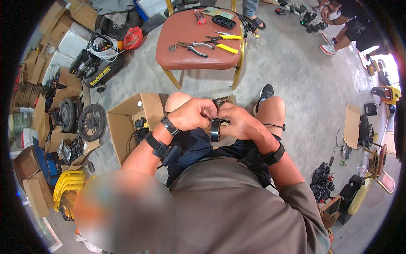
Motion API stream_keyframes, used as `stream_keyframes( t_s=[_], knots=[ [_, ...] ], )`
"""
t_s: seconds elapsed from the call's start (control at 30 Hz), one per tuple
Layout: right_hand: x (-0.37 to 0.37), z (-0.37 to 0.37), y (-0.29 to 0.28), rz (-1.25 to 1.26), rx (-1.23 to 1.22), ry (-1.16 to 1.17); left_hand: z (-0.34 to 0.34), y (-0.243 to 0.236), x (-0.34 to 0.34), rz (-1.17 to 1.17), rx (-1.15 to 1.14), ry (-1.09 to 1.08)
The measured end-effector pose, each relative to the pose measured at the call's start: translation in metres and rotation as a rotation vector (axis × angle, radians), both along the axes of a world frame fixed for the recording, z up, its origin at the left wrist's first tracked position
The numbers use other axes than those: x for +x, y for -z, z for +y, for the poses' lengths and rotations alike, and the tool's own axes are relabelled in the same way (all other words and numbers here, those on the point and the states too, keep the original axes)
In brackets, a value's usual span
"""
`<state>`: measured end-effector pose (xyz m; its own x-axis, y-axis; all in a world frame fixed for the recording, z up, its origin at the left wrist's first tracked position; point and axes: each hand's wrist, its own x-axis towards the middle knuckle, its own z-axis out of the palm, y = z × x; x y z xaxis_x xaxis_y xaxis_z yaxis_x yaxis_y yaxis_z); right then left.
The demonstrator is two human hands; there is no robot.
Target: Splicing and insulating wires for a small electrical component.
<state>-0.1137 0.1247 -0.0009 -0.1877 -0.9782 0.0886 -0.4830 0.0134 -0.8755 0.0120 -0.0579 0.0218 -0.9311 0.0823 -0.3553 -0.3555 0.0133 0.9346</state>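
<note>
Close together over my lap, both hands are closed around a small dark piece of work. A shiny black ring, which looks like a roll of electrical tape (215,130), hangs on edge between them. My left hand (192,113) pinches at the top left of the roll, its fingertips partly hidden. From the other side my right hand (240,122) curls its fingers at the roll, next to a short dark strip or cable end. What exactly lies between the fingertips is too small to make out.
Ahead stands a brown padded chair (198,57) bearing pliers (192,47), yellow-handled cutters (226,44) and a phone (218,12). An open cardboard box (120,122) sits left of my knees. Wheels (92,122) and an air compressor (101,72) crowd the left. Another person (344,27) is at far right.
</note>
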Motion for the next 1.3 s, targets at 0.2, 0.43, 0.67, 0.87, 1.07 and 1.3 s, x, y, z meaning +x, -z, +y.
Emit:
stream_keyframes(
  t_s=[0.2, 0.43, 0.67, 0.87, 1.07, 1.3],
  knots=[
    [0.006, 0.001, 0.001, 0.066, -0.002, 0.027, 0.001, -0.001, 0.002, 0.023, -0.029, 0.025],
    [0.022, 0.004, -0.005, 0.214, 0.065, 0.111, 0.009, 0.003, 0.012, 0.007, 0.111, -0.062],
    [0.029, 0.004, -0.002, 0.448, 0.038, 0.215, 0.034, -0.013, 0.015, 0.082, -0.346, -0.158],
    [0.03, 0.009, 0.007, 0.398, -0.004, 0.155, 0.04, -0.008, 0.022, 0.086, -0.492, -0.116],
    [-0.038, -0.004, -0.044, 0.084, 0.352, -0.194, 0.037, 0.002, 0.027, 0.071, -0.546, -0.096],
    [-0.206, -0.126, -0.004, 0.622, 0.1, 0.311, 0.039, 0.032, 0.013, 0.135, -0.601, -0.047]
  ],
)
